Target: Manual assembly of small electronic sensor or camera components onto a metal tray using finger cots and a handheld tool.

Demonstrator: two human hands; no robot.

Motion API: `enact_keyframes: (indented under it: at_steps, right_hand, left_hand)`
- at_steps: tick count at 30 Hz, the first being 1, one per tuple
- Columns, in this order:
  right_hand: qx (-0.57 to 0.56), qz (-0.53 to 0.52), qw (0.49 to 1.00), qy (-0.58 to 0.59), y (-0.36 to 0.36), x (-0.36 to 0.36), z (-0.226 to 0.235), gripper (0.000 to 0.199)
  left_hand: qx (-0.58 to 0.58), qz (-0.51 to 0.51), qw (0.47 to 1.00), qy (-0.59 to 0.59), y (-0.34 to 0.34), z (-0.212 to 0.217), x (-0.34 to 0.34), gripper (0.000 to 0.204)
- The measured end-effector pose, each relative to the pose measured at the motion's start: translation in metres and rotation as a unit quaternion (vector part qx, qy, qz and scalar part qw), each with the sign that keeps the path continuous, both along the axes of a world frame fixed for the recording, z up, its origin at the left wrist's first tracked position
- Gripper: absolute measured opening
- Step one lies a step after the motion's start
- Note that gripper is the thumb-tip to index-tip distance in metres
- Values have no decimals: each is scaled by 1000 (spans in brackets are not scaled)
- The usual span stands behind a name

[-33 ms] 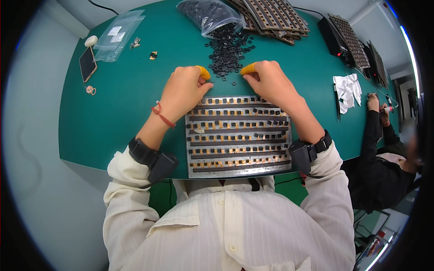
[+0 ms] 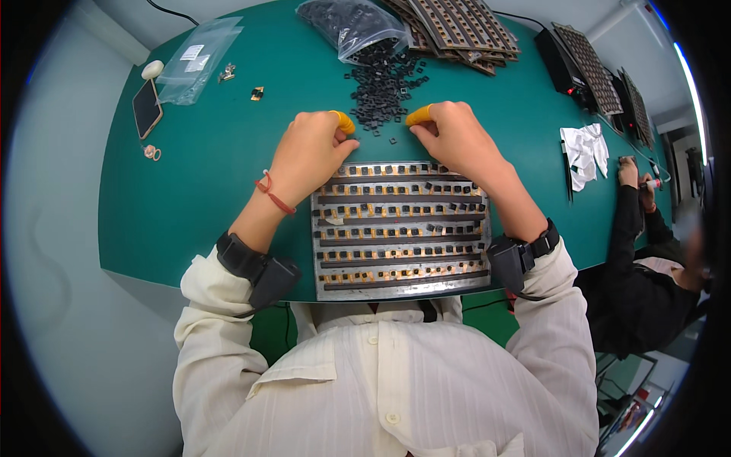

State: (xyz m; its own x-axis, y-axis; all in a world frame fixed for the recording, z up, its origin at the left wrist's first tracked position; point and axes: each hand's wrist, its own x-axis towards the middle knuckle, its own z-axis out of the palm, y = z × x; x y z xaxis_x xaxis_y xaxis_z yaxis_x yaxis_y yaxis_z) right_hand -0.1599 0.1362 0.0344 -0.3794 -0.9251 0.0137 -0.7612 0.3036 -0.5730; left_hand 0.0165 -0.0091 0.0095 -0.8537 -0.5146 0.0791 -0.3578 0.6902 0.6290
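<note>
My left hand [image 2: 308,146] and my right hand [image 2: 459,139] rest at the far edge of a metal tray [image 2: 403,292], one toward each corner. A yellow finger cot covers each index finger, and the fingers on both hands are curled toward the thumbs. Whether a small part sits between the fingertips is too small to make out. Between and beyond the hands lies a loose heap of small square black parts [image 2: 378,95], spilling from a clear plastic bag [image 2: 354,29]. The tray carries rows of small black squares on gold-coloured strips, divided by dark bars.
Similar loaded trays [image 2: 464,30] are stacked at the back. Left stand a phone [image 2: 148,108], empty-looking clear bags [image 2: 199,57] and a small gold-and-black piece [image 2: 257,94]. White crumpled tissue [image 2: 585,156], tweezers [image 2: 568,171] and black boxes [image 2: 560,65] lie right, near another person's hands [image 2: 629,174].
</note>
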Motion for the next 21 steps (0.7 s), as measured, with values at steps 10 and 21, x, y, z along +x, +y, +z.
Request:
enact_keyframes:
  at_steps: [10,21]
  right_hand:
    - [-18,16,999,-25,-5,15,-13,17]
    - [-41,68,997,13,-1,13,-15,14]
  left_hand:
    - [-127,-20,992,2,6,-4,-2,18]
    - [-10,-209,977,47,81,12,43,13]
